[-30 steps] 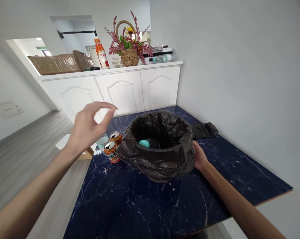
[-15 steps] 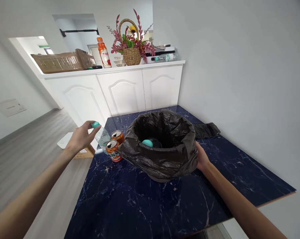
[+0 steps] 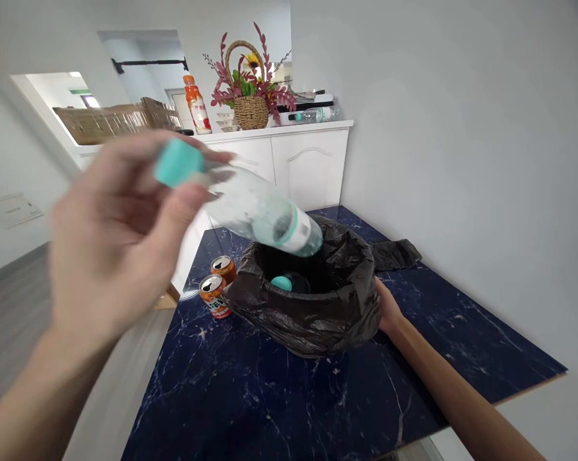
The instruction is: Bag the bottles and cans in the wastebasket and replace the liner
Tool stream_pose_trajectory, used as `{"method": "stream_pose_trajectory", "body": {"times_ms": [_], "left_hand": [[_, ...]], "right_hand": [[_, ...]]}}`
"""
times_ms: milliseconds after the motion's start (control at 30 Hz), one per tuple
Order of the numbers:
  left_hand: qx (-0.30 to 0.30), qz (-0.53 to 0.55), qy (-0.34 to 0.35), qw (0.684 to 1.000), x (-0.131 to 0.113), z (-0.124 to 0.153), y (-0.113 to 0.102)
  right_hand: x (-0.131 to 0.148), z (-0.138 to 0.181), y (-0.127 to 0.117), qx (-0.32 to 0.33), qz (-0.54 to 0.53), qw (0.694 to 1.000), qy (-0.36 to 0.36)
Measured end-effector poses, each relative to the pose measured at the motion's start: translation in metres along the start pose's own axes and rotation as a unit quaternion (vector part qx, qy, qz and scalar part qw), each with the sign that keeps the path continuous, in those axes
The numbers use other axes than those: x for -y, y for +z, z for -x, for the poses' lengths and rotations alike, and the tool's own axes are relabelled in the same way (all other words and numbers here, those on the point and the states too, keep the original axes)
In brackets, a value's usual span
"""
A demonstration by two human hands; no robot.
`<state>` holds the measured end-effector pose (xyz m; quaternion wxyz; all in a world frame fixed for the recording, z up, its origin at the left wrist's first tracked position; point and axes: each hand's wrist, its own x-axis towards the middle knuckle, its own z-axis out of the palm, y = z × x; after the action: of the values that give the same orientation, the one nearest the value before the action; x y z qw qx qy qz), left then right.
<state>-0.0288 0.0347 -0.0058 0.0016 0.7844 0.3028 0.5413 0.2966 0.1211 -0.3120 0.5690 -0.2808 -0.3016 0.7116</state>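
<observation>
Up high, grips a clear plastic bottle in the left hand — fingers closed round the neck just under the teal cap, base slanting down toward the mouth of the black bin bag, above it and not touching. Looks empty or nearly so, hence probably light; thin-walled, likely to dent under a hard squeeze and a bit slick along the smooth body, so best taken at the stiff neck or over the label band near the base. Blurred, so finer detail of the grip hard to make out. Rests the right hand against the bag's right side, fingers hidden behind the crumpled plastic — closed on a fold or merely lying flat, cannot tell. Inside the bag, low down: something dark with a teal cap-like piece, perhaps another bottle. Just beside the bag's left edge, on the dark blue marbled worktop: two opened orange cans, upright, one behind the other.
</observation>
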Motion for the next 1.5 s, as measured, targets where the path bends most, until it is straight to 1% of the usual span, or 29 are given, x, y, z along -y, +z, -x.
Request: {"method": "stream_pose_trajectory", "body": {"times_ms": [33,100,200,300,433,533,567,600,633,667,767,867,967,1033,1100,1167,1233,1300,1400,1500], "left_hand": [[0.033,0.019,-0.005,0.999,-0.006,0.000,0.011],[0.109,0.038,-0.028,0.993,-0.010,0.001,0.029],[0.215,0.025,-0.060,0.974,-0.002,0.003,0.049],[0.292,0.026,-0.062,0.954,0.010,0.005,0.065],[0.373,0.031,-0.063,0.925,0.016,0.004,0.076],[0.438,0.014,-0.059,0.897,0.013,0.000,0.074],[0.449,0.008,-0.059,0.892,0.011,-0.001,0.073],[0.450,0.003,-0.060,0.891,0.009,-0.002,0.070],[0.440,-0.003,-0.063,0.896,0.008,-0.003,0.068],[0.415,-0.010,-0.068,0.907,0.008,-0.003,0.065],[0.299,-0.035,-0.086,0.950,0.014,-0.002,0.053],[0.180,-0.073,-0.111,0.975,0.029,0.002,0.036],[0.096,-0.105,-0.150,0.978,0.049,0.009,0.016],[0.075,-0.129,-0.192,0.970,0.067,0.017,0.003],[0.096,-0.160,-0.239,0.953,0.088,0.028,-0.010],[0.152,-0.192,-0.276,0.929,0.112,0.045,-0.019],[0.205,-0.233,-0.296,0.903,0.134,0.065,-0.024],[0.242,-0.273,-0.313,0.877,0.149,0.087,-0.023],[0.277,-0.332,-0.323,0.842,0.157,0.115,-0.015],[0.305,-0.368,-0.344,0.808,0.155,0.130,-0.004]], "right_hand": [[0.000,0.000,0.000,0.000,0.002,1.000,-0.002],[0.000,0.000,-0.001,-0.001,0.004,1.000,-0.006],[0.000,-0.001,-0.002,-0.003,0.007,1.000,-0.015],[0.000,-0.001,-0.001,0.001,0.012,1.000,-0.020],[0.002,0.000,0.001,0.008,0.020,1.000,-0.019],[0.002,0.001,0.001,0.012,0.022,1.000,-0.019],[0.002,0.001,0.001,0.014,0.022,0.999,-0.019],[0.002,0.001,0.000,0.014,0.022,0.999,-0.020],[0.001,0.001,0.000,0.015,0.022,0.999,-0.021],[0.001,0.000,-0.001,0.016,0.021,0.999,-0.022],[0.000,-0.001,-0.002,0.018,0.020,0.999,-0.023],[-0.001,-0.002,-0.004,0.019,0.020,0.999,-0.022],[-0.003,-0.003,-0.007,0.016,0.021,0.999,-0.020],[-0.005,-0.003,-0.010,0.014,0.021,0.999,-0.019],[-0.006,-0.004,-0.012,0.014,0.022,1.000,-0.017],[-0.007,-0.004,-0.014,0.014,0.024,1.000,-0.015],[-0.008,-0.005,-0.015,0.015,0.026,0.999,-0.013],[-0.009,-0.005,-0.016,0.015,0.029,0.999,-0.013],[-0.009,-0.005,-0.016,0.014,0.034,0.999,-0.013],[-0.008,-0.003,-0.017,0.011,0.040,0.999,-0.011]]}}
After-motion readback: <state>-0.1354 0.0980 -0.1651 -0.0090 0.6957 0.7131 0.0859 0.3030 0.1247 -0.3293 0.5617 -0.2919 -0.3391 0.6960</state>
